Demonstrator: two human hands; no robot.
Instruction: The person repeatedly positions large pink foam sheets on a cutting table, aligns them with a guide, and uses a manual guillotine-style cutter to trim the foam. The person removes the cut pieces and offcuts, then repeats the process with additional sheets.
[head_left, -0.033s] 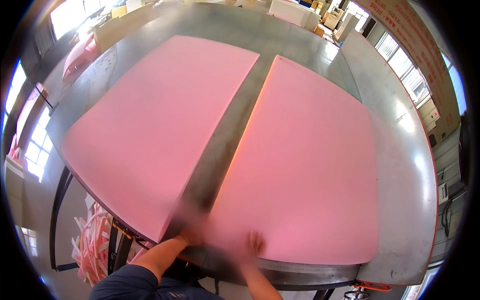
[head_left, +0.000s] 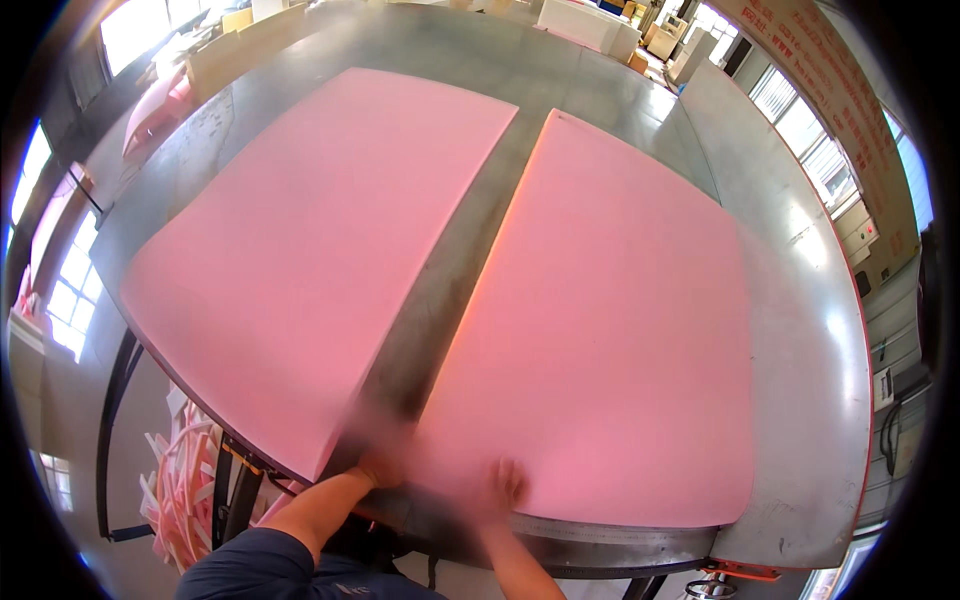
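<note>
Seemingly adjusting the right pink sheet [head_left: 610, 320] — left hand [head_left: 380, 468], right hand [head_left: 505, 487] partly blurred, can't tell fingers' grip — steadiness likely needed next.

You have one metal table [head_left: 800, 400]: on it, two pink sheets [head_left: 320, 260]; at its near edge, your left hand [head_left: 380, 468] and right hand [head_left: 505, 488], two in all; below its near left edge, one heap of pink strips [head_left: 187, 460].

Grey metal table [head_left: 805, 400], broad and shiny

Flat on it lie a pink left sheet [head_left: 320, 260] and a pink right sheet [head_left: 610, 330], side by side but apart. The metal shows between them and along the right side.
</note>
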